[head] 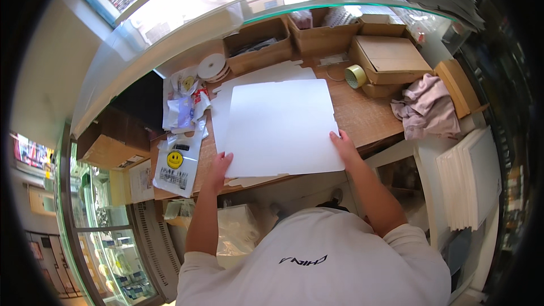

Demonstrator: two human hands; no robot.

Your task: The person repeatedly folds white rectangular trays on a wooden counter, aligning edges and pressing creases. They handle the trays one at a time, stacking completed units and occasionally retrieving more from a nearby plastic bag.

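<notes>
A large white flat board [282, 127], probably folded card, is held by both of my hands at the near end of a wooden table. My left hand [220, 171] grips its lower left edge, thumb on top. On the right edge, low down, my right hand [345, 148] grips it the same way. Small notches show along the board's right and far edges. Under it and beyond lies another white cut sheet [263, 73] with tabbed edges, partly covered. The fingers beneath the board are hidden.
Plastic bags [176, 170] lie on the wooden table [369, 119] at left, near ribbon spools [211, 67]. Open cardboard boxes [259, 46] line the back. Yellowish tape [355, 76], a closed carton [393, 57] and a crumpled pink cloth [429, 106] sit at right. White panels [467, 178] stand beside the table.
</notes>
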